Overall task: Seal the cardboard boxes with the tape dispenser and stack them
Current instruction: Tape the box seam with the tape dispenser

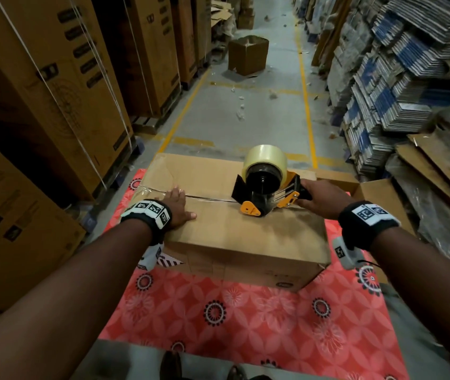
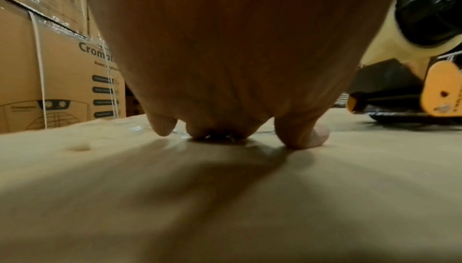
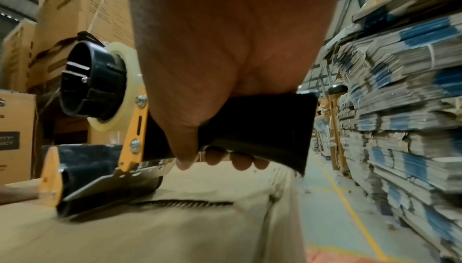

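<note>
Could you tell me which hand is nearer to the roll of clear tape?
Right hand: it grips the dispenser's handle beside the roll. Left hand presses the box top farther away.

Both forearms are bare, with no sleeves in sight. Each wrist carries a thick black band. The left wristband (image 1: pixel 147 215) has a row of white squares printed with black block patterns across its top, and a white piece with more of the same marks (partly hidden under the wrist) hangs below it. The right wristband (image 1: pixel 366 222) bears similar white squares with black patterns on its upper face. Under it sits a small grey-white box (image 1: pixel 345 253), also marked with a black pattern, and a thin black cable (image 1: pixel 369 262) loops out from its side.
</note>
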The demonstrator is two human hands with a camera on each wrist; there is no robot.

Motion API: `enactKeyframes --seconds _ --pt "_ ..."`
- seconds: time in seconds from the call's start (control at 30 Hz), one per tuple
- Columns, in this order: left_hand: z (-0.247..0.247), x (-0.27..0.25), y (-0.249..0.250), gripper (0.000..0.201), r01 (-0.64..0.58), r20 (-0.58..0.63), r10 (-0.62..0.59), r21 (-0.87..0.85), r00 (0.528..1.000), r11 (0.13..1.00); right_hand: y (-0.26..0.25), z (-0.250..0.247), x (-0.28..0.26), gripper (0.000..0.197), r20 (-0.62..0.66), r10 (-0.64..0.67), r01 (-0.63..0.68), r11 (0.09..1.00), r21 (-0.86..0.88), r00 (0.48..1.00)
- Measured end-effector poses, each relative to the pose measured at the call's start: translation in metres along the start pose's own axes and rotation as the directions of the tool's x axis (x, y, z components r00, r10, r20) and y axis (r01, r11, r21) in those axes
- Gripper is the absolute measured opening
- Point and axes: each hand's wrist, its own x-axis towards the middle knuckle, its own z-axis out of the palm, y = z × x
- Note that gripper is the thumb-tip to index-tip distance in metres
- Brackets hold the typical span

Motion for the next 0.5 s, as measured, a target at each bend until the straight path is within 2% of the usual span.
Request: enactKeyframes --seconds 0.07,0.13,0.37,0.5 --pt "0.001 0.001 0.009 0.086 0.043 -0.005 -0.042 0.023 0.999 0.999 0.000 0.006 0.000 0.026 -0.018 0.000 0.000 1.000 0.011 1.000" --pt "0.002 -0.002 0.022 0.086 0.034 -0.008 -0.034 0.047 0.999 0.998 -0.003 0.006 0.001 0.026 -0.027 -0.004 0.004 1.000 0.005 1.000" --pt "0.008 0.000 0.097 0.095 -0.229 -0.002 0.230 0.092 0.973 0.969 -0.006 0.007 0.002 0.026 -0.023 0.061 -0.061 0.998 0.002 0.998" --pt "0.011 0.004 0.109 0.098 -0.270 -0.006 0.271 0.077 0.963 0.960 -0.009 0.011 0.000 0.026 -0.020 0.097 -0.096 0.995 0.024 0.995"
